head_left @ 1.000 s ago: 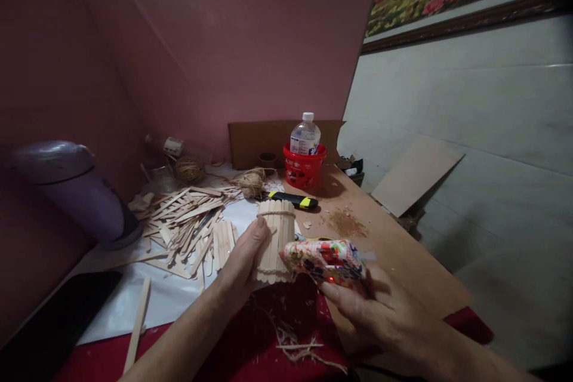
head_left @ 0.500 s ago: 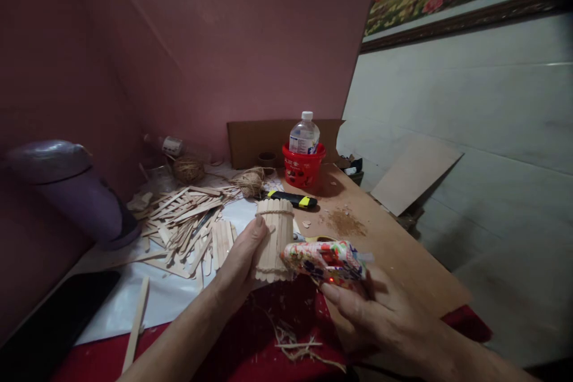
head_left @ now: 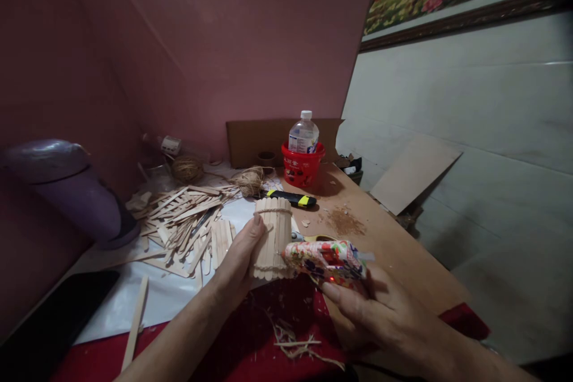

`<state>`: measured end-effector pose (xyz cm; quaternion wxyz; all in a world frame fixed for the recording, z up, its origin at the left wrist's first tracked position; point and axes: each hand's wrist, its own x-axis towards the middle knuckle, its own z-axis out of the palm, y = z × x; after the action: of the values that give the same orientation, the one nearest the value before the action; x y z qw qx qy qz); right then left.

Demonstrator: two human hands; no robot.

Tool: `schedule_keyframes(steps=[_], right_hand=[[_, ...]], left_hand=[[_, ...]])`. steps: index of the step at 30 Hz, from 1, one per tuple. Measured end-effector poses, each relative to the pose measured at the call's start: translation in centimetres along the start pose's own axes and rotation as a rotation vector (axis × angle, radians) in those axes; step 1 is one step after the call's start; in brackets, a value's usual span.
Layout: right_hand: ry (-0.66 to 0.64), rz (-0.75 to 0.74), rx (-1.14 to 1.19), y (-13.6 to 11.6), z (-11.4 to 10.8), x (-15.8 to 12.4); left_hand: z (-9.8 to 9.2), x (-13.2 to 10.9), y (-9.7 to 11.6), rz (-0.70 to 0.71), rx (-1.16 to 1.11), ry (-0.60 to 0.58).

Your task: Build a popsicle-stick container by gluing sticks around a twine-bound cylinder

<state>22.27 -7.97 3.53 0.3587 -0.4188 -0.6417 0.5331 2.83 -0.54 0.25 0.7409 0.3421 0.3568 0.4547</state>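
Note:
My left hand (head_left: pixel 242 256) is wrapped round a small upright cylinder made of popsicle sticks (head_left: pixel 273 239), thumb up along its side. My right hand (head_left: pixel 380 316) grips a hot glue gun with a flowered pattern (head_left: pixel 326 261), its nozzle pointing left against the lower side of the cylinder. A small red light shows under the gun. A thin band of twine runs round the top and the bottom of the cylinder.
A heap of loose popsicle sticks (head_left: pixel 183 224) lies on white paper to the left. Behind are twine balls (head_left: pixel 248 181), a black-and-yellow utility knife (head_left: pixel 290 198), a red bucket with a water bottle (head_left: pixel 304 158), cardboard (head_left: pixel 259 140), a purple appliance (head_left: pixel 67 188). Twine scraps (head_left: pixel 295 343) lie on red cloth.
The view has shifted a little. Both hands keep their hold, and the glue gun's nozzle stays at the cylinder's lower side.

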Motion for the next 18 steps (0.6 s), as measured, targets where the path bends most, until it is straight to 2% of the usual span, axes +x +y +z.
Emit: schedule_keyframes(steps=[5,15,18], right_hand=[[0.014,-0.007,0.008,-0.06,0.09,-0.15],[0.071,0.042,-0.011,0.23,0.01,-0.12],[0.09,0.01,-0.003,0.26,0.1,-0.03]], left_hand=[[0.36,-0.11,0.38,-0.03,-0.009,0.037],[-0.28,-0.05,0.0,-0.034,-0.033,-0.021],[-0.25,-0.05,0.04,-0.057,-0.019,-0.01]])
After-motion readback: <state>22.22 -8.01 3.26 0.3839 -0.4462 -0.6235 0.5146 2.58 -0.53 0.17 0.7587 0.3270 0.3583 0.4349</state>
